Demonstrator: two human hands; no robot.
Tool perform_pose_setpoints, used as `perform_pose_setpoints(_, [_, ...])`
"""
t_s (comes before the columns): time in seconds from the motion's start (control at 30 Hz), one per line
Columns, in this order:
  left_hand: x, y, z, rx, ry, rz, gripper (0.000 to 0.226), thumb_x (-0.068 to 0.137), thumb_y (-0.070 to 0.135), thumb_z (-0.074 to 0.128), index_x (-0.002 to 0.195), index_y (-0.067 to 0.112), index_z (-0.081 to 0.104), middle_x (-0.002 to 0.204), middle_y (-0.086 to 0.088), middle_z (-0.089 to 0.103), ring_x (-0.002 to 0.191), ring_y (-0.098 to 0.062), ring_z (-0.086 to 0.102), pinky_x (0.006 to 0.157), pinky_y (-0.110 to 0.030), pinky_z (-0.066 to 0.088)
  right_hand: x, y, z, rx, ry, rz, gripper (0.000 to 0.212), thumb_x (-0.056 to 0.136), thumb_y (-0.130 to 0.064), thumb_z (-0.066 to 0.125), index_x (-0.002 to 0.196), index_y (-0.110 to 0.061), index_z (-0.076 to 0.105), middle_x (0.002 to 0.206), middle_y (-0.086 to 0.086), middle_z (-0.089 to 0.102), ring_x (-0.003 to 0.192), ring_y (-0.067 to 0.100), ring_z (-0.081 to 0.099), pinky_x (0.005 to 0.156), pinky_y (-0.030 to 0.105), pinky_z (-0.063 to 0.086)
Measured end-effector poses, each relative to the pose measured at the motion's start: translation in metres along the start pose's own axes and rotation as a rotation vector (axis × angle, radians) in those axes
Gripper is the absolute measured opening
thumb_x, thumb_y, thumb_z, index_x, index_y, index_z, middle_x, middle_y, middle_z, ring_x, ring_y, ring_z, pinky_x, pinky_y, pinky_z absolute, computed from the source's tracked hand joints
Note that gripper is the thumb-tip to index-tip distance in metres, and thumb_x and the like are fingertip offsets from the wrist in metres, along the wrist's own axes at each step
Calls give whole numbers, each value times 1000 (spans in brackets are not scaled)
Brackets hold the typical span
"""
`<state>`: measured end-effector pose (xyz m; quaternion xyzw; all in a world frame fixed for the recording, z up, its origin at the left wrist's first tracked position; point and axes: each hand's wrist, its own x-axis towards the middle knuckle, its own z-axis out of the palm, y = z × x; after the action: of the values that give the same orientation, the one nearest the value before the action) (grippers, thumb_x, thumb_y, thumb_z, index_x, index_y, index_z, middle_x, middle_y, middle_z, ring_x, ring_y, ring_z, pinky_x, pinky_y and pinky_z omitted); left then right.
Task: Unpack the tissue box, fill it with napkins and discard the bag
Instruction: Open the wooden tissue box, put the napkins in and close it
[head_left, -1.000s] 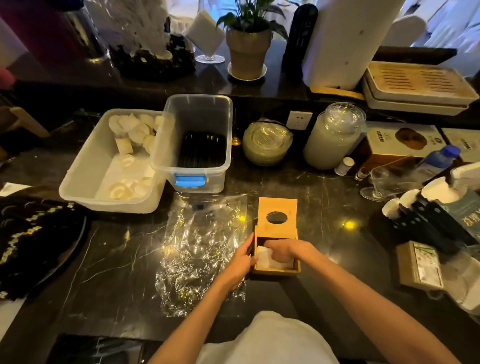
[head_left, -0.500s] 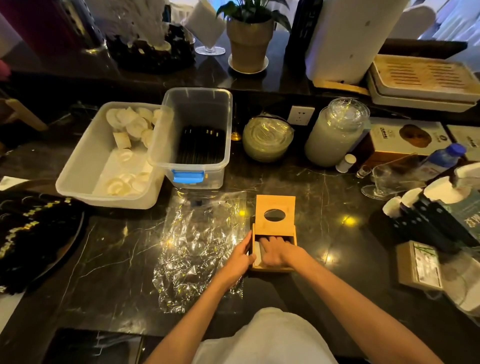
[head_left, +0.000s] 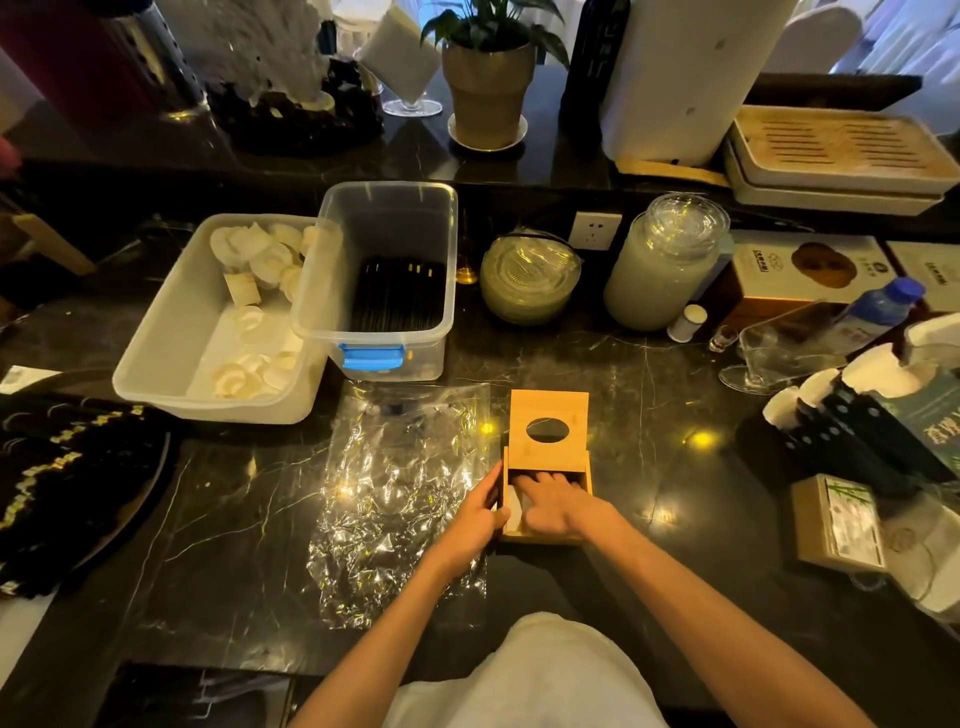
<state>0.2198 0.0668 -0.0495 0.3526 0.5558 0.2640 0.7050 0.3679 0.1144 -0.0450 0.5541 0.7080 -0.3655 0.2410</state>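
Observation:
A square wooden tissue box (head_left: 586, 467) sits on the dark marble counter, its lid (head_left: 548, 430) with an oval hole slid back so the near half stands uncovered. White napkins (head_left: 514, 512) lie inside. My right hand (head_left: 556, 506) lies flat in the box, fingers spread, pressing on the napkins. My left hand (head_left: 477, 519) grips the box's left wall. A crumpled clear plastic bag (head_left: 400, 493) lies flat on the counter just left of the box.
Behind the bag stand a white tub (head_left: 171, 343) of small white pieces and a clear bin (head_left: 387, 275) with a blue latch. Glass jars (head_left: 660, 265), a plugged outlet, bottles, cups and boxes crowd the right side. Dark patterned cloth (head_left: 62, 488) lies at the left.
My right hand has flattened and pushed deeper into the box over the napkins. The left hand stays on the box's left wall. The bag has not moved.

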Motion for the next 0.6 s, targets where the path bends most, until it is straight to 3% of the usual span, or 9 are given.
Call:
perform_pose_setpoints(0.2, [-1,3,0,-14,-11,-4,77,91,-15,38,152,30,22,154,-6,34,138,-23,40,80,-25,54,-5,-1,-3,0,-14,-30,58,88,-28,43,145,-20,35,146,17,41,134,40,37,110,55,31])
perform_pose_setpoints(0.33, [-2,6,3,3,9,-6,76,92,-16,37,152,27,20,153,-10,35,138,-26,40,102,-45,49,-26,3,-4,109,97,-111,53,89,-14,46,142,-13,43,143,15,51,131,34,47,109,45,39])
perform_pose_setpoints(0.37, [-2,8,5,9,16,1,76,92,-16,38,152,26,18,153,-10,35,136,-25,41,102,-46,48,-34,9,-2,207,177,-120,53,88,-10,47,141,-15,48,142,11,54,131,30,48,109,41,41])
perform_pose_setpoints(0.43, [-5,12,9,24,42,29,74,94,-13,40,153,24,14,155,-9,31,136,-22,39,94,-36,53,-48,28,7,411,490,-86,47,92,-9,47,136,-21,56,139,2,58,131,21,50,109,37,42])
perform_pose_setpoints(0.5, [-8,14,12,49,58,53,71,95,-10,42,153,22,14,157,-7,28,138,-21,35,86,-24,53,-59,45,17,701,706,-27,43,100,-20,46,143,-23,48,147,-1,49,138,18,42,114,41,35])
perform_pose_setpoints(0.57, [-10,12,14,62,56,55,68,96,-8,42,152,22,19,156,-7,32,139,-22,36,91,-26,51,-66,47,24,1226,491,-67,43,103,-41,37,145,-32,43,153,-1,42,140,18,40,116,46,32])
perform_pose_setpoints(0.6, [-10,11,14,58,54,47,66,97,-7,41,152,23,20,154,-7,34,135,-20,40,92,-28,50,-66,47,29,1411,363,-105,42,102,-49,29,137,-41,51,148,-2,50,135,16,49,111,44,39])
